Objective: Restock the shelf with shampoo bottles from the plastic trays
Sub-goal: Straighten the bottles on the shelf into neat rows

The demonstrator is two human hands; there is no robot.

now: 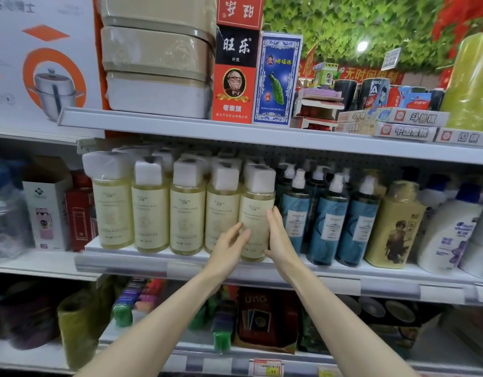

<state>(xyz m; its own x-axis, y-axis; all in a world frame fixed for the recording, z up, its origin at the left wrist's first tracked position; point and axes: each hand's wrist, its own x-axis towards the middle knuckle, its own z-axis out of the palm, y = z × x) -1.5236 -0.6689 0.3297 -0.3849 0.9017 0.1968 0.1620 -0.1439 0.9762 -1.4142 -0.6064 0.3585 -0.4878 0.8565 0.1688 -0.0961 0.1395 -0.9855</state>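
pale bottle (256,210), white cap, upright at shelf (142,262) front edge, right end of row (150,219) of five alike. left grip (229,248) wide, fingers loose against lower front. right grip (278,238) wide, fingers straight, flat on right side. blue pump bottles (327,227) just beside, to right. card boxes (236,85) on upper shelf (180,127).

Along the front edge of the middle shelf (142,263), pale shampoo bottles (187,210) and teal pump bottles (330,216) stand packed side by side. The upper shelf (180,131) hangs close above their caps. Only the front lies open.
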